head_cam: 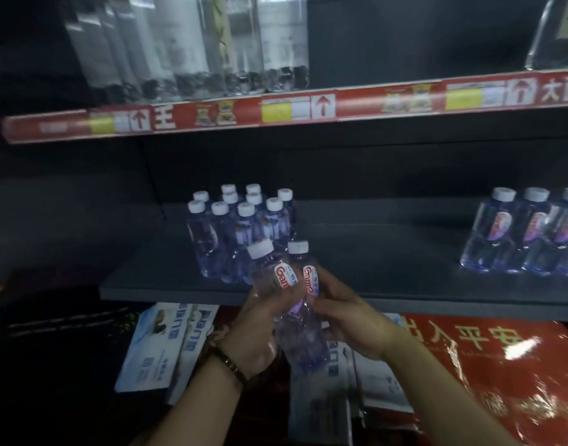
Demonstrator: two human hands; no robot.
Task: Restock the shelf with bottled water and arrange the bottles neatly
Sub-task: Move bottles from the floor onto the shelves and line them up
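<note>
**Two bottles held at the shelf's front edge**

Both hands are in front of the dark shelf [389,262], at the middle of its front lip, each clamped on a small water bottle with a white cap and a red-lettered label. The left hand [255,329], with a bracelet [230,365] at the wrist, curls round the tilted bottle [267,272], whose cap leans left over the lip. The right hand [348,320] wraps its fingers round the second bottle [303,341], which stands nearly upright. The two bottles touch at their labels, and their caps rise just above the shelf's front edge.

On the shelf, just behind the hands, stands a tight cluster of bottles [241,230] — several rows deep. Far to the shelf's right end is a row of larger bottles [530,233].

Above the shelf runs a red price strip [308,107] with tall clear bottles [192,43] on top. Below the shelf lie white-and-blue packs [162,346] and red foil packaging [508,371].
</note>
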